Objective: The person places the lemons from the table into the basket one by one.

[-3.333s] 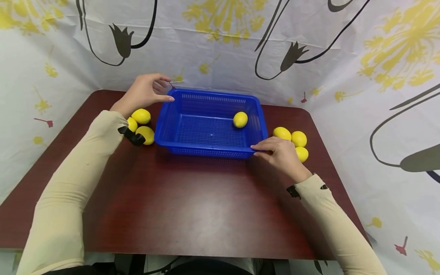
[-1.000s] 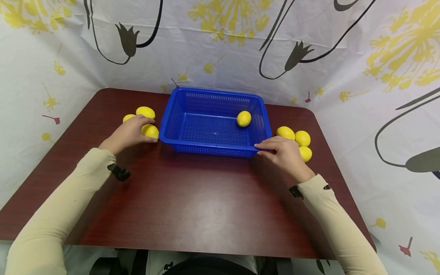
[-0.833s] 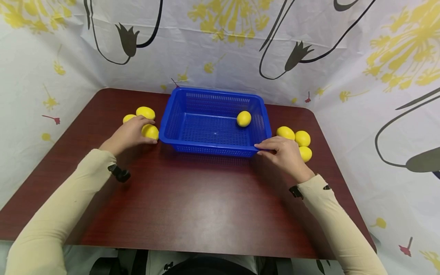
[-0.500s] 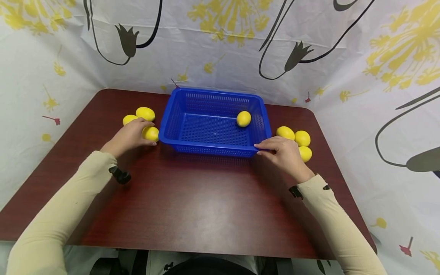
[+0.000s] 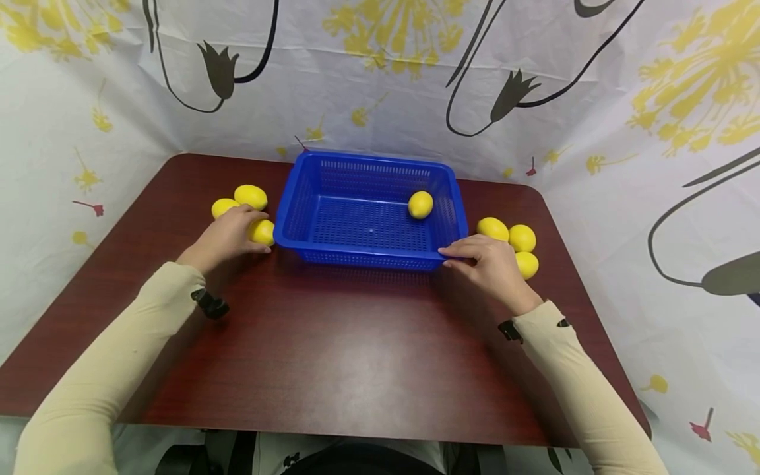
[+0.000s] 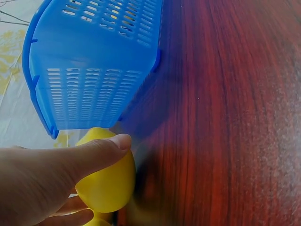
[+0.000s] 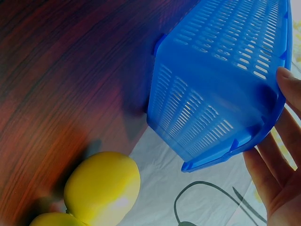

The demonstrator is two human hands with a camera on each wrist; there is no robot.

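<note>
My left hand (image 5: 224, 236) grips a yellow lemon (image 5: 263, 233) just left of the blue plastic basket (image 5: 369, 254). In the left wrist view the thumb lies across that lemon (image 6: 110, 188), with fingers curled on its other side, and the lemon appears close to the basket's end wall (image 6: 84, 94). My right hand (image 5: 483, 264) pinches the basket's near right corner, its thumb (image 7: 288, 84) on the rim (image 7: 270, 125) and the other fingers beyond it. One more lemon (image 5: 420, 205) lies inside the basket toward the right.
Two lemons, one behind the other (image 5: 251, 197), sit past my left hand. A cluster of lemons (image 5: 522, 238) lies right of the basket, partly behind my right hand. The dark red wooden table (image 5: 356, 356) meets a patterned cloth (image 5: 380, 99) at back and sides.
My left hand has left the basket's far left rim and come down onto the nearest left lemon. Over the last second that lemon has shifted slightly. My right hand stays on the basket corner.
</note>
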